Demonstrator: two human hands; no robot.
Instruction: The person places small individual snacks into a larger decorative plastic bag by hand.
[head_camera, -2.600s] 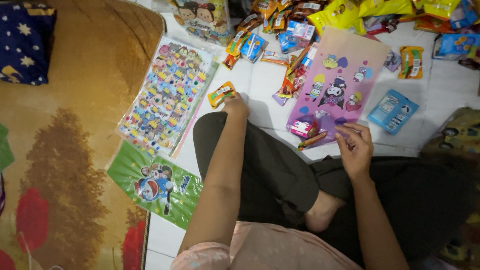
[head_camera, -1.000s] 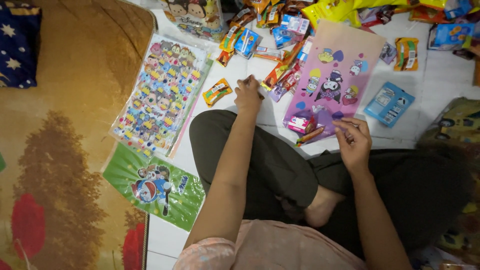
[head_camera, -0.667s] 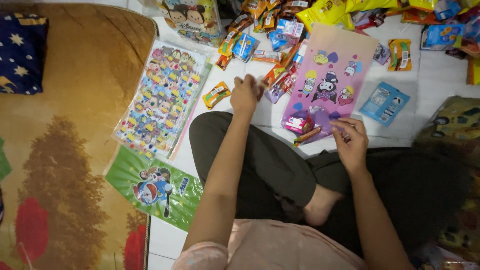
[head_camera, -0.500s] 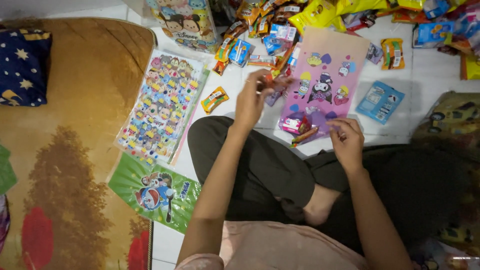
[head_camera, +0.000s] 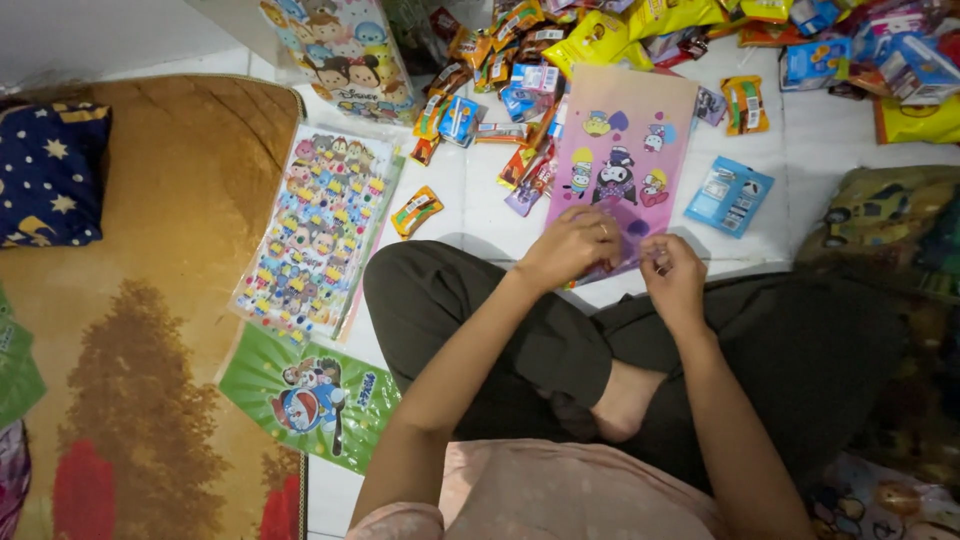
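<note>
A pink plastic bag printed with cartoon figures lies flat on the white tiled floor in front of my crossed legs. My left hand rests with curled fingers on the bag's near edge; whatever is under the fingers is hidden. My right hand pinches the same near edge just to the right. A loose orange snack packet lies on the floor left of my left hand. A blue packet lies right of the bag.
A pile of several colourful snack packets spreads across the far floor. A sticker sheet and a green cartoon bag lie at the left, beside a brown patterned mat with a star cushion.
My left hand drew back from the snack pile to the pink bag's near edge. My right hand stayed on that edge. The view shifted downward.
</note>
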